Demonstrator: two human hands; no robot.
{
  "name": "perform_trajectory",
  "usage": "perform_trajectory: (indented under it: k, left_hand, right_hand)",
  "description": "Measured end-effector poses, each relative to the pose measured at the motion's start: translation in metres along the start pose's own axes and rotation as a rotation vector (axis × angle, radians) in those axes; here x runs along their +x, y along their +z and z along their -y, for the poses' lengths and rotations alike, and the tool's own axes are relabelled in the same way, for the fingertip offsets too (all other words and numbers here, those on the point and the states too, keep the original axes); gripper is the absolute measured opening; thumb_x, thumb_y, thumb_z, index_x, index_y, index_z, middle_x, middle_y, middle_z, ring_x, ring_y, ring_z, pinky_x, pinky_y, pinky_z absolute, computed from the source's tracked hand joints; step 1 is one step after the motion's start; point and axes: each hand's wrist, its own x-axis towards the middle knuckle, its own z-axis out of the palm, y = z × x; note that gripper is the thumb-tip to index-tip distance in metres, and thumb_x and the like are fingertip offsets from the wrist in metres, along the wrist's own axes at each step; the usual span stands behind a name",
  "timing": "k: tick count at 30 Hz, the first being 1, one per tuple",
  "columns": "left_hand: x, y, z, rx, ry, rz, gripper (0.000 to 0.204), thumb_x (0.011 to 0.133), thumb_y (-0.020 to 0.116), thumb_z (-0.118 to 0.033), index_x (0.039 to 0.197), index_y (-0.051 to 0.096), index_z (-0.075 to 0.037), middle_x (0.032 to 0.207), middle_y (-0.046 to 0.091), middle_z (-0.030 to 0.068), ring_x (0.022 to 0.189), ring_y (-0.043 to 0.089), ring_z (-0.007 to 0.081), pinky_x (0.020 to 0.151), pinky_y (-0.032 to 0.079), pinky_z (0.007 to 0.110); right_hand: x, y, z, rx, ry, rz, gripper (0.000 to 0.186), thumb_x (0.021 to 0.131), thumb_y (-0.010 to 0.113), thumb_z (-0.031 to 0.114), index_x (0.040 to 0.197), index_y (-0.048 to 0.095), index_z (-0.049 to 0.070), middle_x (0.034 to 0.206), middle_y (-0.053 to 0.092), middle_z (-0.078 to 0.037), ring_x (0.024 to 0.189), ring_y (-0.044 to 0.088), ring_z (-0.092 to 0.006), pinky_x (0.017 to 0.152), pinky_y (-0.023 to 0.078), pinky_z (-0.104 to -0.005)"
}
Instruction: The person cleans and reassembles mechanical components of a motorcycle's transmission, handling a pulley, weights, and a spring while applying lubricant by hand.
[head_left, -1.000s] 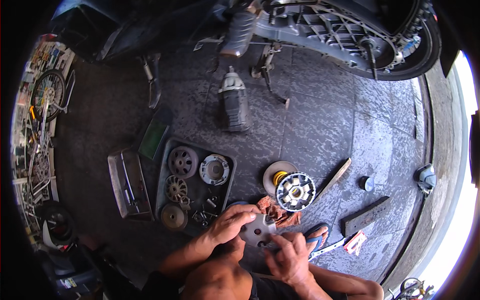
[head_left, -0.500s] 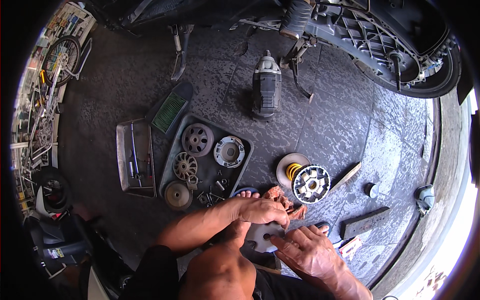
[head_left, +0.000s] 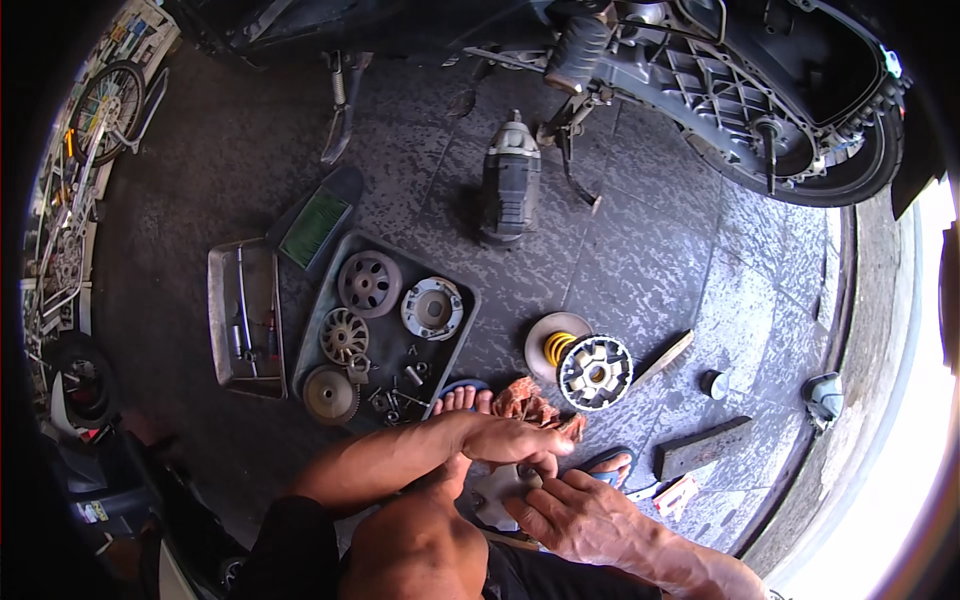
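Between my hands, over my lap, is a grey notched metal plate (head_left: 494, 496), partly hidden by fingers. My left hand (head_left: 512, 440) grips its far edge with bent fingers. On the plate's right side my right hand (head_left: 590, 515) is closed, thumb and fingers pressed against it and covering its centre hole. Just beyond my left hand an orange patterned rag (head_left: 522, 400) lies crumpled on the floor. Past the rag stands a white-and-dark variator housing (head_left: 597, 373), close to a yellow spring (head_left: 556, 348) on a round pulley disc (head_left: 540, 332).
A dark tray (head_left: 470, 318) at left holds clutch parts, a fan and bolts. Beside it are a metal tool tray (head_left: 218, 330) and a green air filter (head_left: 314, 228). An impact wrench (head_left: 512, 185) stands ahead; a brush (head_left: 665, 358) and dark block (head_left: 702, 450) lie right, a motorcycle (head_left: 740, 110) beyond.
My right hand has moved farther over the plate, and its fingers now hide the centre hole. The hands are closer together. The whole view has shifted, so the floor items appear farther left.
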Motion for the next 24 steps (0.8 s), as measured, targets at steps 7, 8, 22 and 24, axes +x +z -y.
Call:
perform_trajectory:
  k: [7,8,22,24]
  left_hand:
    - [-0.007,-0.014,0.014,-0.078,0.271,-0.59,0.04,0.105,0.049,-0.032,0.085,0.063,0.0,0.066,0.062,0.0049,0.057,0.061,0.0141,0.05,0.048,0.03]
    - [-0.004,-0.016,0.014,0.0,0.277,-0.68,0.035,0.105,0.05,-0.027,0.086,0.062,0.0,0.068,0.061,0.0033,0.061,0.06,0.0109,0.055,0.049,0.027]
    - [0.016,-0.015,0.005,0.127,0.211,-0.855,0.026,0.1,0.061,-0.022,0.098,0.067,0.004,0.082,0.071,0.0074,0.082,0.062,0.0063,0.068,0.052,0.03]
    - [0.018,-0.015,0.009,0.117,0.224,-0.861,0.027,0.1,0.061,-0.023,0.098,0.066,0.004,0.082,0.07,0.0074,0.082,0.061,0.0059,0.068,0.051,0.03]
  right_hand:
    - [-0.033,-0.012,-0.049,-0.111,0.357,-0.076,0.034,0.087,0.066,0.018,0.118,0.06,0.004,0.085,0.061,-0.004,0.075,0.063,-0.0178,0.067,0.045,-0.0334]
    - [-0.035,-0.011,-0.059,-0.109,0.374,-0.101,0.036,0.086,0.068,0.018,0.118,0.06,0.004,0.084,0.061,-0.003,0.074,0.063,-0.0182,0.066,0.045,-0.0338]
    - [-0.036,0.008,-0.104,-0.113,0.399,-0.155,0.04,0.084,0.072,0.018,0.12,0.059,0.005,0.08,0.058,-0.003,0.073,0.061,-0.0192,0.069,0.045,-0.0345]
    - [-0.034,0.007,-0.105,-0.127,0.386,-0.152,0.039,0.085,0.071,0.019,0.12,0.059,0.006,0.08,0.058,-0.003,0.073,0.061,-0.0191,0.069,0.045,-0.0345]
